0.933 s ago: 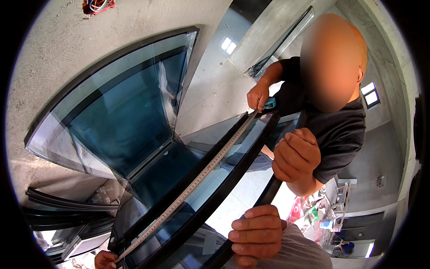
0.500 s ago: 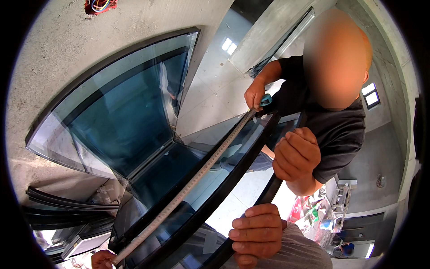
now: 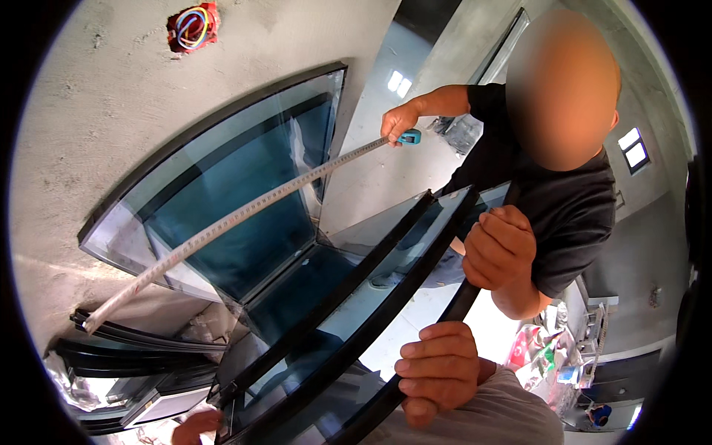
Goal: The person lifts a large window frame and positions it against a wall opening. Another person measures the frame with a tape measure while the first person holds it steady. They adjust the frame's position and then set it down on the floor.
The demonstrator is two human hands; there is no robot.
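In the head view, the frame (image 3: 359,343) has curved black bars with bluish see-through glass between. My right hand (image 3: 441,367) is wrapped round its outer bar, along the right edge. My left hand (image 3: 196,428) is near its lower left corner, blurred and partly cut off; I cannot tell that grip. The tape (image 3: 236,216), pale and marked, stretches from a co-worker's hand (image 3: 400,121), its other end apart from my left hand.
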